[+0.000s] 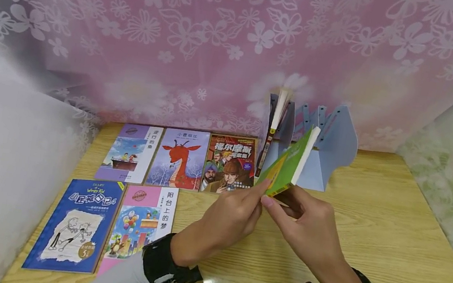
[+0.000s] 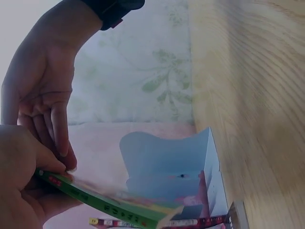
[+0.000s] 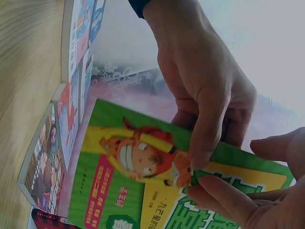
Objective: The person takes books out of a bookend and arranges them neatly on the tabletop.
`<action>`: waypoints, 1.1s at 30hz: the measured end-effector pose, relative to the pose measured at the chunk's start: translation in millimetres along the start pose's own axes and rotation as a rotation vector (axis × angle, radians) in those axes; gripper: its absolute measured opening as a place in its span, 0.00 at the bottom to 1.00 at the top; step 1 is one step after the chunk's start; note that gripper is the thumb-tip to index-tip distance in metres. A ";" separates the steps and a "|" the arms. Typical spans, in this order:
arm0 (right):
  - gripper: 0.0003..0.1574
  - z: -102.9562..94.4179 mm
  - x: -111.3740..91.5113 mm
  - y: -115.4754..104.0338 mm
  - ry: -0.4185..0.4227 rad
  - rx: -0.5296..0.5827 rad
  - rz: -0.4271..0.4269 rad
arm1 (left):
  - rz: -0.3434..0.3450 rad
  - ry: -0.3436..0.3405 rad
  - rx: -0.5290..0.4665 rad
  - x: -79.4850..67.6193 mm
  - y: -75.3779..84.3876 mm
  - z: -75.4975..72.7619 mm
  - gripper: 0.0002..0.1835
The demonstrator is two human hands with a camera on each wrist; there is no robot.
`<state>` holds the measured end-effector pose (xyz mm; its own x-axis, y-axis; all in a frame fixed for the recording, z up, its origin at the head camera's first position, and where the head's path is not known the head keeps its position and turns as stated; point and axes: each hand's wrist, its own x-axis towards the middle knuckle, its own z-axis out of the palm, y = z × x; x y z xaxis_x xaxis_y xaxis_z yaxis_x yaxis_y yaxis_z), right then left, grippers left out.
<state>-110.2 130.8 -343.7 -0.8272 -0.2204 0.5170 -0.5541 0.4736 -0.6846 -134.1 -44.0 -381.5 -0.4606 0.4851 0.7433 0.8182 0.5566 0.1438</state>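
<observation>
In front of the chest both hands hold a green book (image 1: pixel 293 163), tilted, with its white page edge facing right. My left hand (image 1: pixel 234 210) grips its lower left corner, the thumb lying on the cover in the right wrist view. My right hand (image 1: pixel 313 221) pinches the bottom edge close beside the left fingers. The cover (image 3: pixel 138 157) carries a cartoon child with a wide grin and yellow bands. Behind the book stands a light blue book rack (image 1: pixel 342 138), and another book (image 1: pixel 274 124) is upright in its left section.
Left of the rack lie a detective book (image 1: pixel 230 161), a red deer book (image 1: pixel 178 159) and a purple-white book (image 1: pixel 127 151). Nearer are a blue diary book (image 1: pixel 75 224) and a pink book (image 1: pixel 141 221). The wooden table (image 1: pixel 393 223) meets a pink floral curtain (image 1: pixel 204 51) behind.
</observation>
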 end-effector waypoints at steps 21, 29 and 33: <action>0.26 -6.5 7.4 5.3 0.045 -0.001 -0.119 | -0.177 0.056 -0.313 -8.4 -14.6 -33.7 0.19; 0.25 -11.3 10.7 12.2 0.071 -0.035 -0.101 | -0.263 0.096 -0.308 -13.0 -19.8 -45.5 0.10; 0.26 -12.6 12.3 19.9 0.087 -0.083 -0.058 | -0.299 0.090 -0.339 -17.2 -23.6 -51.6 0.15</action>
<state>-130.2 148.3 -344.4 -0.7807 -0.1767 0.5994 -0.5881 0.5320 -0.6092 -127.7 -100.3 -364.0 -0.6739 0.2676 0.6886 0.7273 0.4042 0.5547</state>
